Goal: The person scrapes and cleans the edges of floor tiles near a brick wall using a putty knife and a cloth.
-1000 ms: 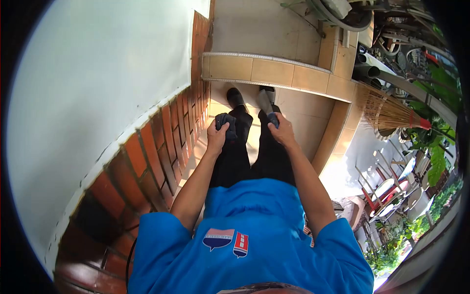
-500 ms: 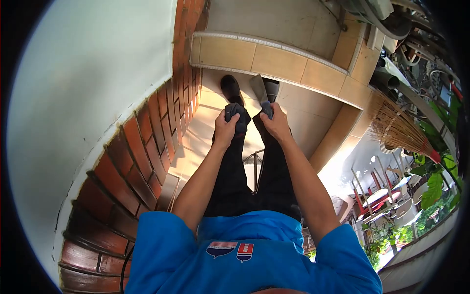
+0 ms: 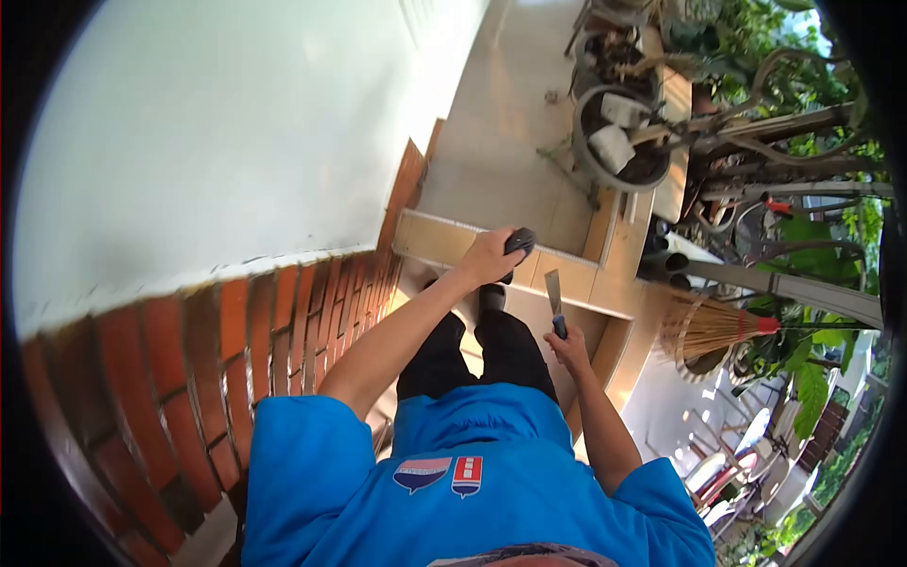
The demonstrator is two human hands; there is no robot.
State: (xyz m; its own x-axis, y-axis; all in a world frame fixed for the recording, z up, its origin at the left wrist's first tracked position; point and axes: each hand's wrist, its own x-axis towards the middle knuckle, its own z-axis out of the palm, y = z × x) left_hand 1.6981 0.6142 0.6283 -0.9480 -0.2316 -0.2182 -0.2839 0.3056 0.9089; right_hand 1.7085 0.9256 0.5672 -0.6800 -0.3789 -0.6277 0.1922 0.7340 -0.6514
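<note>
Stretched forward over the tiled step edge, my left hand [image 3: 488,257] is closed around a dark rounded object [image 3: 520,243], whose exact kind I cannot make out. My right hand [image 3: 569,349] is lower and to the right, with its fingers wrapped round the handle of a putty knife [image 3: 556,300]. The knife has a flat grey blade pointing up and away from me and a dark handle. Neither hand touches the wall. Below them are my black trousers [image 3: 477,364] and a dark shoe [image 3: 492,297].
A white wall [image 3: 236,142] above red brick cladding [image 3: 236,321] runs along the left. Ahead is a tiled step [image 3: 567,272]. At the right stand a round planter [image 3: 590,165] holding pale blocks, a straw broom [image 3: 723,326], pipes and plants.
My view has swung toward the right and farther ahead. My left hand has risen and reached forward with the dark object; my right hand has moved right, still holding the putty knife.
</note>
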